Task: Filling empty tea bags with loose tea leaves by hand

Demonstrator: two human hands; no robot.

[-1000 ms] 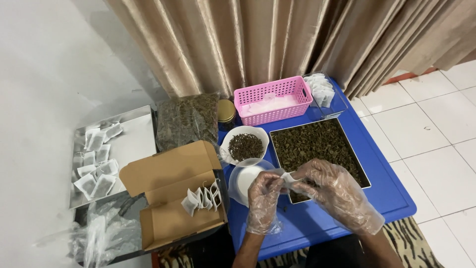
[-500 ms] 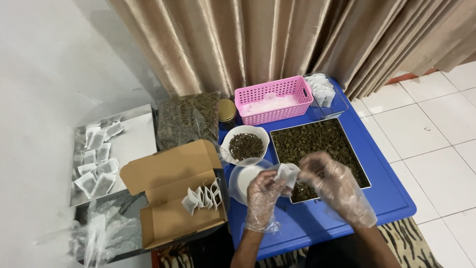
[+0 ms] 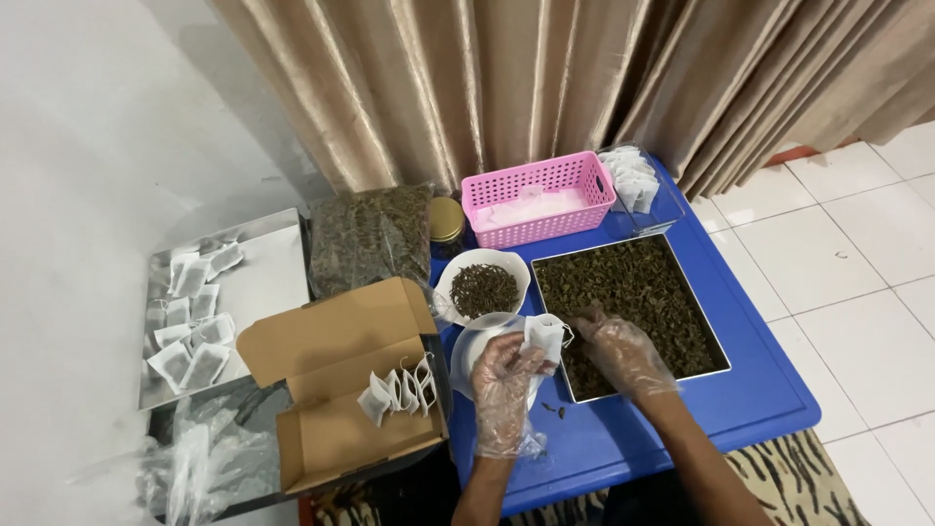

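A low blue counter (image 3: 740, 390) stands on a white tiled floor (image 3: 857, 253) in front of beige curtains. Directly on it lie a square metal tray of dark dried leaves (image 3: 633, 302), a pink perforated basket (image 3: 538, 198) at the back, a clear container of white sachets (image 3: 638, 185) at the far right corner, a white bowl of dried leaves (image 3: 482, 287), a white dish (image 3: 477, 351) near the front edge, and a gold-lidded jar (image 3: 447, 220). A few loose leaf bits (image 3: 555, 410) sit on the bare blue surface.
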